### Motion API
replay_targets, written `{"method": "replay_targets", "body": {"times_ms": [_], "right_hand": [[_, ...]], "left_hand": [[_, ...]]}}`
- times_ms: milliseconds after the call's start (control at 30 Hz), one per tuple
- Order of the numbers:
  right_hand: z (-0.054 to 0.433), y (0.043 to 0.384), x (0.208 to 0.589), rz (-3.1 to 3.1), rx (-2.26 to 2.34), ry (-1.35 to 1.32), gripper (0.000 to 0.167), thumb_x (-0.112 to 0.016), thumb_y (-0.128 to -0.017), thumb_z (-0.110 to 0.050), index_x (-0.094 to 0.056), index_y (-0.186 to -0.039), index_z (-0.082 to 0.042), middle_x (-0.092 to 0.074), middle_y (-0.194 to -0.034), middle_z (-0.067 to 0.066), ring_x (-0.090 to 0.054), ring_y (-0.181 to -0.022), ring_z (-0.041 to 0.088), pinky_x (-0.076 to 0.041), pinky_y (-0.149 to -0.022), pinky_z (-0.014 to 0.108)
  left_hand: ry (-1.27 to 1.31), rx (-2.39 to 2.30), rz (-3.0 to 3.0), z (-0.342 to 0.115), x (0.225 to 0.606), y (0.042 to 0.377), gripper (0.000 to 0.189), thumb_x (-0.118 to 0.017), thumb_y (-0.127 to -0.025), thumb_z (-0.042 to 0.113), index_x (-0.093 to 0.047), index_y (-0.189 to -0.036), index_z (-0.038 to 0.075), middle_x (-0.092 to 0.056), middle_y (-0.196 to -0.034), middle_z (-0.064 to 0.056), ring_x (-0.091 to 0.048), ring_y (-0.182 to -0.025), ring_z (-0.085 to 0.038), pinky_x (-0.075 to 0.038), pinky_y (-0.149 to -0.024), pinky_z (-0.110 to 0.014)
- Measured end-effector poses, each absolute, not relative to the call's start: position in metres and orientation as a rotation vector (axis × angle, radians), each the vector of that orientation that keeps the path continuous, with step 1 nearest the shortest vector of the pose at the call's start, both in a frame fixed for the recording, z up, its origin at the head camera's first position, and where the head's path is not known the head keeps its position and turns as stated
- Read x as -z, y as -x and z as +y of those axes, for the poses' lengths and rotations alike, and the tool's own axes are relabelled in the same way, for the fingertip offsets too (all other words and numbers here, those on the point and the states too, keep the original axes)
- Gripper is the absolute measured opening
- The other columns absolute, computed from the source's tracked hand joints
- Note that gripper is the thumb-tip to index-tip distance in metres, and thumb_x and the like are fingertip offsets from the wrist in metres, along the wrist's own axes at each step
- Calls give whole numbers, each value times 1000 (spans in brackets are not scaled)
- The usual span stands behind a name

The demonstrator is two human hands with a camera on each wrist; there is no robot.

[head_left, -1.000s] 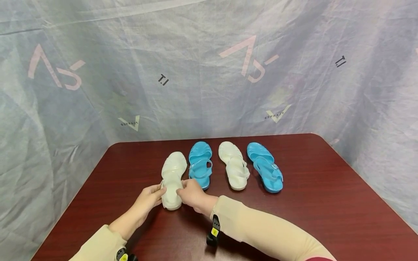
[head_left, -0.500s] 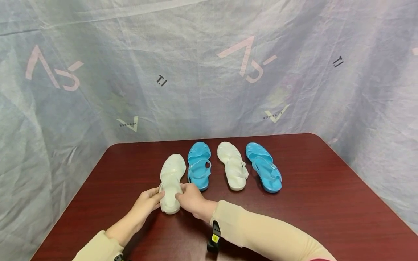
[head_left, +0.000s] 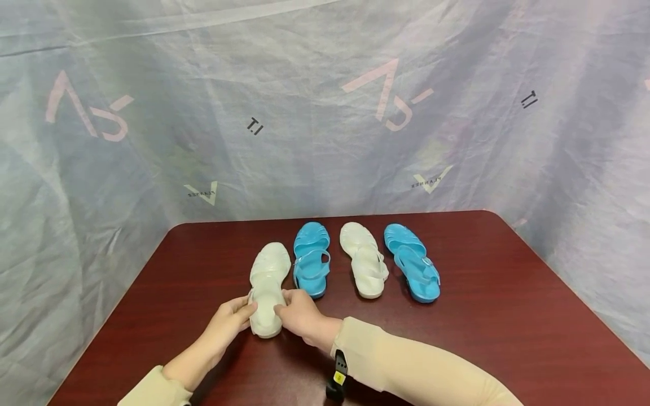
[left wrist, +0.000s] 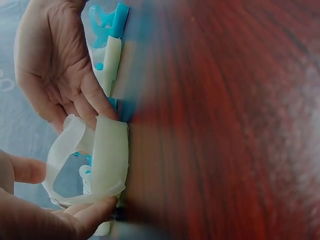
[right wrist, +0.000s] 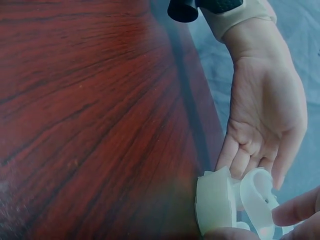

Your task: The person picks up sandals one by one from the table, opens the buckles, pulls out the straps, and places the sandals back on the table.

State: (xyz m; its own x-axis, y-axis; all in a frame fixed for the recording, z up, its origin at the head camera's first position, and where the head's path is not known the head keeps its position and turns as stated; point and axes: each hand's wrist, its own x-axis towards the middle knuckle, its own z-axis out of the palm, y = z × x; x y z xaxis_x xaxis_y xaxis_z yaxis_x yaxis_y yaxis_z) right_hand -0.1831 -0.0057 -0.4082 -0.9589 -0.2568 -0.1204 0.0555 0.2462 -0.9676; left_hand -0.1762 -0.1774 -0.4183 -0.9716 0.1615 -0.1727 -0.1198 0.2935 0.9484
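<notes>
A white jelly sandal lies at the left end of a row, toe away from me and heel toward me. My left hand holds its heel part from the left, thumb near the strap and fingertips low by the sole. From the other side my right hand grips the same heel part, thumb over its edge. The left wrist view shows the sandal's heel close at the tabletop, with its strap looped between both hands. Just right of it is a blue sandal, close to my right fingers.
Farther right along the row lie a second white sandal and a second blue sandal, both slanted. All rest on a dark red wooden table. A grey printed cloth hangs behind the table's far edge.
The held white sandal has slid slightly toward me, both hands moving with it and keeping their hold. The other sandals stay in place.
</notes>
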Motion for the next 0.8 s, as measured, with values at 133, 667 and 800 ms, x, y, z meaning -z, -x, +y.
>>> {"method": "replay_targets", "body": {"times_ms": [133,667,800], "right_hand": [[-5,182,407,2218,1813,179,51,-51,-95,0,-34,-139,20,-39,-146,32,-43,-133,36,-47,-100,42],[-3,171,407,2070,1884,166,52,-50,-96,-1,-32,-141,18,-44,-142,31,-56,-109,25,-52,-81,35],[0,170,405,2015,1908,153,52,-50,-96,1,-31,-140,19,-47,-138,32,-59,-111,29,-55,-83,41]], "left_hand": [[-50,-1732,2332,-176,418,176,58,-47,-102,20,-30,-141,-18,-38,-145,-33,-41,-135,-40,-43,-104,-48],[-4,-1747,2333,-178,417,163,56,-48,-101,18,-33,-139,-20,-45,-140,-34,-45,-131,-40,-48,-100,-45],[-18,-1715,2362,-176,418,163,57,-49,-101,21,-33,-138,-20,-46,-138,-34,-48,-129,-40,-49,-98,-45]]}}
